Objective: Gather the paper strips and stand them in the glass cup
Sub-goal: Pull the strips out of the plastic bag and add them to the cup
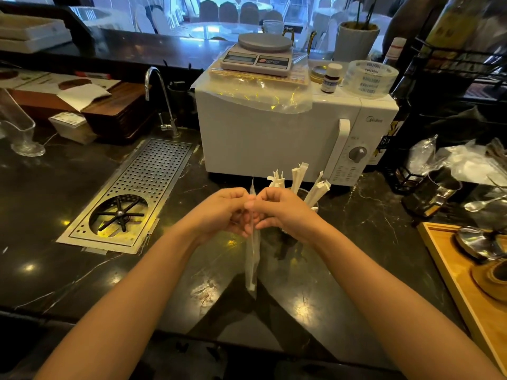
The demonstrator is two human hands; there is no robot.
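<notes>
My left hand (pixel 222 212) and my right hand (pixel 282 212) meet above the dark counter and both pinch the upper part of one long pale paper strip (pixel 252 259). The strip hangs upright between them, its lower end just above the counter. Right behind my right hand stands the glass cup (pixel 308 196), mostly hidden by that hand. Several white paper strips (pixel 297 178) stand in the cup and lean to the right.
A white microwave (pixel 274 135) with a kitchen scale (pixel 260 56) on top stands just behind the cup. A perforated metal drain with a glass rinser (pixel 129 198) lies to the left, beside a tap (pixel 162 100). A wooden tray (pixel 466 272) is at the right.
</notes>
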